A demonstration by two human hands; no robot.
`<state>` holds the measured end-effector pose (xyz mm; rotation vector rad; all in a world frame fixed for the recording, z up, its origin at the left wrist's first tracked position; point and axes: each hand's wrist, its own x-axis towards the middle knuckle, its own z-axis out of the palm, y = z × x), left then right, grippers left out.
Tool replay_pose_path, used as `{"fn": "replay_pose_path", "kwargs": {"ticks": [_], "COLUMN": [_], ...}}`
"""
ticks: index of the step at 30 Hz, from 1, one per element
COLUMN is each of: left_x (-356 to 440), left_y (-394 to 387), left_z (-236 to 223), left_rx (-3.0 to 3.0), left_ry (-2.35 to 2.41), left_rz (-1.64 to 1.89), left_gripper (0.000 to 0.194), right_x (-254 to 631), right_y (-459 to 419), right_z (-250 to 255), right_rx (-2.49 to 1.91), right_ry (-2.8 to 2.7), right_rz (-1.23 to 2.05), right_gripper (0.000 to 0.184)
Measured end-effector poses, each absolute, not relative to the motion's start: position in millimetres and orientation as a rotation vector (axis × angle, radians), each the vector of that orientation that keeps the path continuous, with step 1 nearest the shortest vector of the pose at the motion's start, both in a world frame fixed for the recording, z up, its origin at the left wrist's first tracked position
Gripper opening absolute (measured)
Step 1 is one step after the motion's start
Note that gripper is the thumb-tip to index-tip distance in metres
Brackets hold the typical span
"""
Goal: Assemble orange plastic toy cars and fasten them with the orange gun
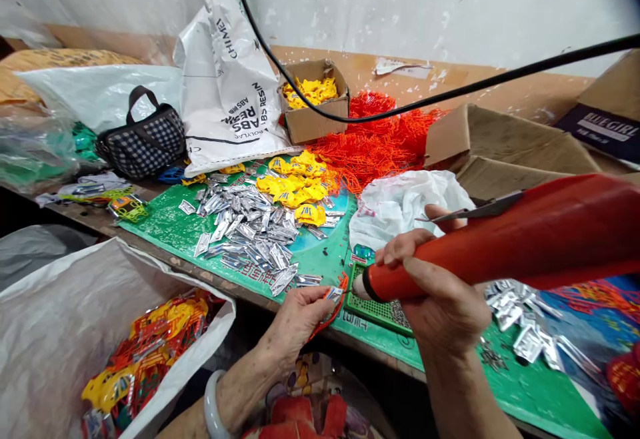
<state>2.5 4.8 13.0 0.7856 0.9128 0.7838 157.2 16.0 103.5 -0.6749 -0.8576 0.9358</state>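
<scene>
Below and to the left of the left grip [303, 312], an open white sack [50, 319] holds a jumble of yellow and orange pieces [150, 339]. That grip is narrow, pinching a small silver part [334, 294] together with an orange strand [327, 322] at the near edge of the worktop [165, 219]; the right grip [440, 306] is wrapped round a red tool [450, 259], its tip pointed at the silver part. Just right of the left grip, partly under the tool, a green perforated basket [367, 309] contains small grey bits. Beyond both grips, a cardboard box [317, 124] is filled with yellow parts [313, 90], and a printed white bag [230, 92] stands beside it, its contents hidden. An open carton [520, 139] sits past the right grip, its bottom out of sight. Ahead of the left grip spread loose silver plates [255, 232] and yellow shapes [295, 186], with an orange heap [373, 139] behind. A crumpled plastic bag [415, 206] lies directly beyond the right grip. High over the worktop, a black cable [345, 120] sags across the view, while the tool blocks part of the right side.
</scene>
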Motion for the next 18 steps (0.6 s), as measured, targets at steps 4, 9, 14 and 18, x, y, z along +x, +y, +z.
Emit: {"fn": "replay_pose_path", "kwargs": {"ticks": [4, 9, 14, 18], "left_x": [3.2, 4.6, 4.8, 5.0], "left_y": [4.3, 4.8, 5.5, 5.6], "left_z": [12.0, 10.1, 10.3, 10.7], "left_rx": [0.754, 0.754, 0.726, 0.721], "left_ry": [0.928, 0.948, 0.949, 0.933], "left_rz": [0.79, 0.795, 0.799, 0.797], "left_gripper": [0.019, 0.019, 0.018, 0.019], "right_x": [150.8, 148.9, 147.4, 147.9], "right_y": [16.7, 20.1, 22.2, 22.5], "right_z": [97.5, 91.2, 87.8, 87.3], "right_rx": [-0.647, -0.672, -0.694, -0.702], "right_ry": [-0.874, -0.893, -0.903, -0.9], "right_rz": [0.964, 0.955, 0.954, 0.95], "right_gripper": [0.053, 0.045, 0.046, 0.049]}}
